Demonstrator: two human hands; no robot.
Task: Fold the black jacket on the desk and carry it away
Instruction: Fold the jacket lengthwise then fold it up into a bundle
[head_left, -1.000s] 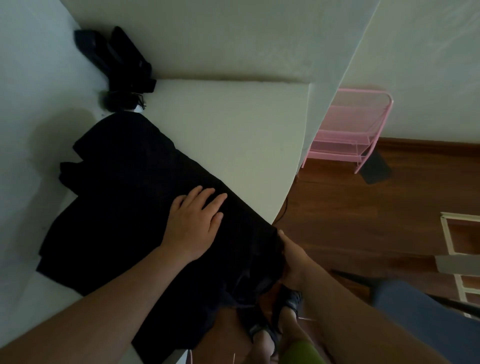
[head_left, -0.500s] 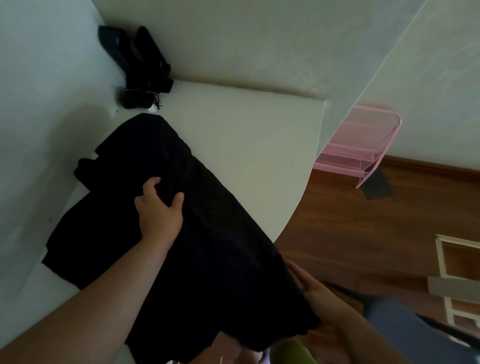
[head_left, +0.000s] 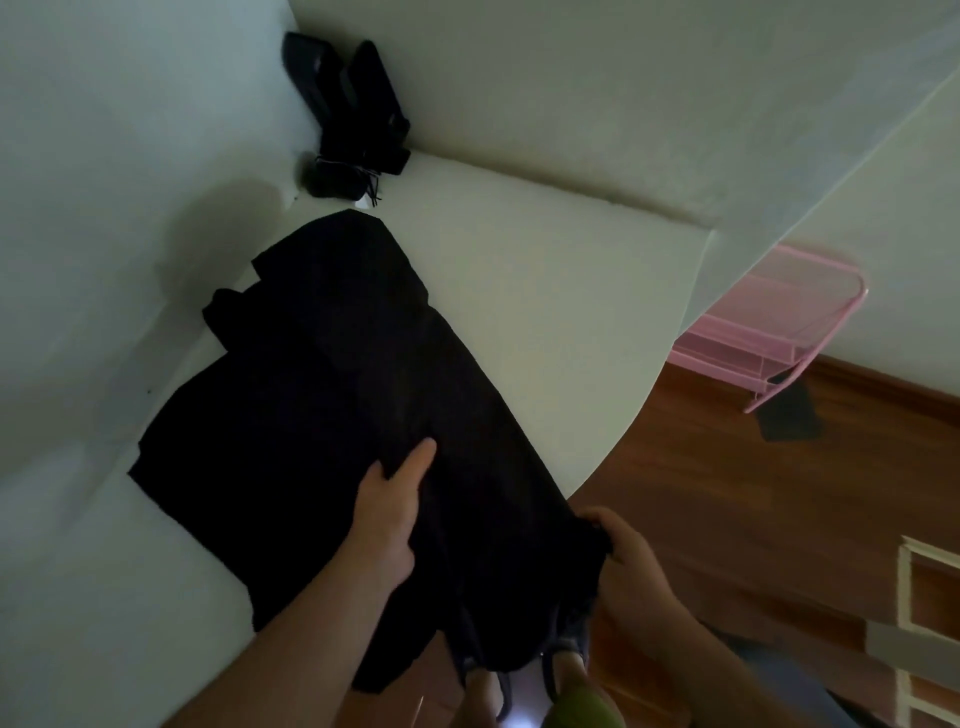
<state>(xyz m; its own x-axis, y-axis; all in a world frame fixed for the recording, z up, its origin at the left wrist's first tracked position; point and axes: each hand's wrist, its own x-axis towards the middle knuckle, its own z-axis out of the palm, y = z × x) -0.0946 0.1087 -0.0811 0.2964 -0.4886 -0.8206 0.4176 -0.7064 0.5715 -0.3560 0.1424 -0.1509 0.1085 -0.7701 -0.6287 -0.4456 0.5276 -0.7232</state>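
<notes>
The black jacket (head_left: 332, 415) lies partly folded across the desk (head_left: 545, 322), its near end hanging off the edge at 6 o'clock. The left hand (head_left: 387, 512) grasps a fold near the middle, fingers tucked under the cloth; the right hand (head_left: 623, 545) pinches the hem at 4 o'clock. The overhanging end could probably drag the layers apart or slide floorward if either grip loosens. Black objects (head_left: 348, 119) sit in the corner at 12 o'clock, near the collar; a pink rack (head_left: 769, 332) stands at 3 o'clock, beside any way out.
</notes>
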